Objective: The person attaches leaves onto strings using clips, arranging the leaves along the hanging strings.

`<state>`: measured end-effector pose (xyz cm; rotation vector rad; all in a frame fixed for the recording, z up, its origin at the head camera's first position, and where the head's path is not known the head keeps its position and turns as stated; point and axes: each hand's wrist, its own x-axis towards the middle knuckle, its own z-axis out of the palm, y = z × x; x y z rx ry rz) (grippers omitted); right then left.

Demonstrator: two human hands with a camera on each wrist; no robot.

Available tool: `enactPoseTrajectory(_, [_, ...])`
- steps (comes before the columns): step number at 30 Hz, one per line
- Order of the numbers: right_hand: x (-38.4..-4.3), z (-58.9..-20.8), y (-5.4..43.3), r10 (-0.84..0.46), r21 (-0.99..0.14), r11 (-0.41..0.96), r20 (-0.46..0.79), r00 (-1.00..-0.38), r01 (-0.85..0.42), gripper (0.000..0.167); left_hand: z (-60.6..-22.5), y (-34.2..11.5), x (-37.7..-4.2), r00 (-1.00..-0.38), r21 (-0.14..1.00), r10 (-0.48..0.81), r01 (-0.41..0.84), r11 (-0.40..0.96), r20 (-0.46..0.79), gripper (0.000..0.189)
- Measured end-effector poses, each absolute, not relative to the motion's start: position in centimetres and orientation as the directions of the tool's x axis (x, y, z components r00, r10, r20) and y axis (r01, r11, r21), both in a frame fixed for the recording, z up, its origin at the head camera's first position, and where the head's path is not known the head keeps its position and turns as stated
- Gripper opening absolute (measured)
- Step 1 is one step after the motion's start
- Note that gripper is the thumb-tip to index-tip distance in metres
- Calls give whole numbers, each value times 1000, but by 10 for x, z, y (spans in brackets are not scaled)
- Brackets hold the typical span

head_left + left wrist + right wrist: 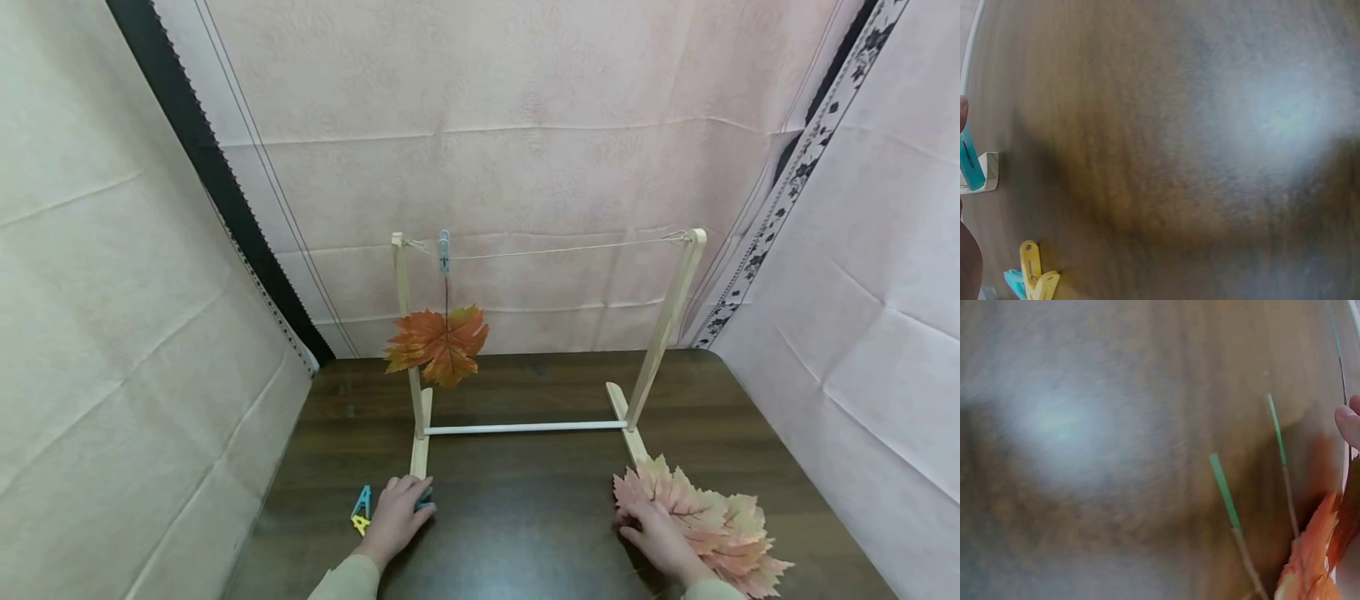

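Note:
My left hand (396, 518) holds a blue clothespin (970, 161) above the table, near the foot of a small wooden rack. Just left of that hand lie a blue clothespin (362, 501) and a yellow clothespin (1032, 275). At the right, my right hand (662, 540) pinches the thin stem (1344, 384) of an artificial leaf, beside a pile of pink and cream artificial leaves (738, 533). Two more green-tipped stems (1277, 431) stick out below it in the right wrist view. An orange leaf (442, 342) hangs from the rack's string by a pale blue clothespin (444, 252).
The rack has two upright wooden posts (663, 333), a string (555, 251) tied between their tops and a white rod (525, 428) low between them. It stands on a dark wooden table (517, 517). Light cloth (525, 167) hangs behind and at both sides.

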<state>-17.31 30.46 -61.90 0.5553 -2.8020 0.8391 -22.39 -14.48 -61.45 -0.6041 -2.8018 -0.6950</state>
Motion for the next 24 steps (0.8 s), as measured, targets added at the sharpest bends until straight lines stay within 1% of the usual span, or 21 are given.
enactPoseTrajectory(5, [-181, -608, 298, -310, -449, 768, 364, -878, -457, 26, -602, -145, -229, -909, 409, 318, 407, 817, 269, 36])
enactPoseTrajectory(8, [-187, -600, 296, -278, -454, 773, 386, -880, -443, 24, -588, -144, -236, -917, 425, 285, 385, 819, 281, 34])
enactPoseTrajectory(11, [-192, -593, 294, -232, -484, 777, 375, -897, -403, 21, -576, -142, -242, -923, 462, 244, 363, 809, 298, 35])
enactPoseTrajectory(13, [-196, -588, 294, -227, -502, 765, 375, -899, -403, 21, -571, -142, -244, -928, 498, 216, 347, 795, 303, 36])
enactPoseTrajectory(17, [-203, -579, 295, -219, -514, 744, 416, -882, -427, 28, -565, -142, -244, -949, 582, 153, 292, 759, 277, 36])
enactPoseTrajectory(20, [-207, -570, 296, -183, -530, 753, 401, -898, -390, 30, -562, -143, -243, -965, 635, 105, 239, 735, 241, 37])
enactPoseTrajectory(24, [-210, -554, 297, -121, -536, 792, 329, -937, -290, 20, -560, -145, -243, -977, 686, 42, 176, 706, 207, 35])
